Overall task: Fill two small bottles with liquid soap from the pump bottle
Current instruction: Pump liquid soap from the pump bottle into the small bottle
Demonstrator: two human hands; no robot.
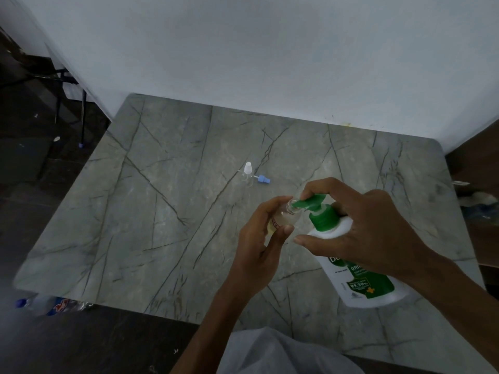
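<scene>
So the small clear bottle (285,215) is held up off the table (162,211), tipped over a bit, its open mouth right at the spout tip of the green pump head (310,202). The left hand (259,247) has its fingers (283,233) curled round it, thumb on the near side. The right hand (372,230) is draped over the pump bottle (361,279), index finger hooked onto the pump head, thumb stretched across the white shoulder. Further back, well apart from both hands, the second small bottle (248,175) stands with a white cap on and a blue cap (263,179) just beside it.
</scene>
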